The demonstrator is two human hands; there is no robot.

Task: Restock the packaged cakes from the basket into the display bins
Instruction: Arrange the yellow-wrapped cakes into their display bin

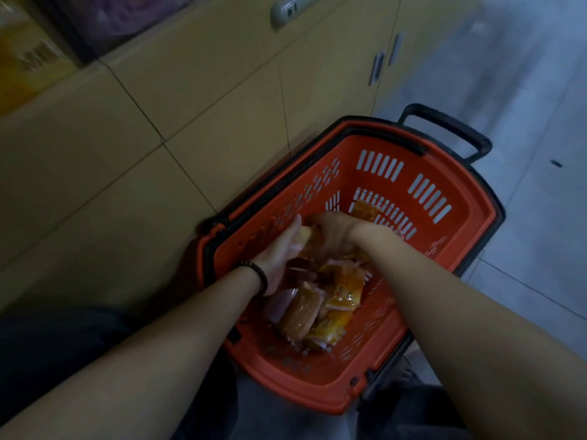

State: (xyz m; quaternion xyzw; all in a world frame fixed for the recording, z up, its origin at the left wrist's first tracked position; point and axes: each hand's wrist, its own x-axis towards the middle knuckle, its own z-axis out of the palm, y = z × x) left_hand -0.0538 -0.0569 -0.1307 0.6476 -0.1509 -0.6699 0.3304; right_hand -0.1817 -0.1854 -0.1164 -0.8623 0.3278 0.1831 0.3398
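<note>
Left hand (279,249), right hand (333,231), packaged cake (306,237) held between, inside basket (467,198)

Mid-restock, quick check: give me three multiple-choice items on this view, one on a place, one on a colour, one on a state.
1. Where do the packaged cakes lie?
A. in the basket
B. on a shelf
C. in a display bin

2. What colour is the basket?
A. blue
B. orange-red
C. green

3. What are the left hand and the right hand doing?
A. both hang idle outside the basket
B. both are down inside the basket, on the cakes
C. both are raised above it, holding nothing

Answers:
1. A: the packets are piled on the basket's floor, inside its slotted walls.
2. B: its walls and rim are orange-red with black trim.
3. B: both hands meet over a packet at the top of the pile, below the rim.
</note>
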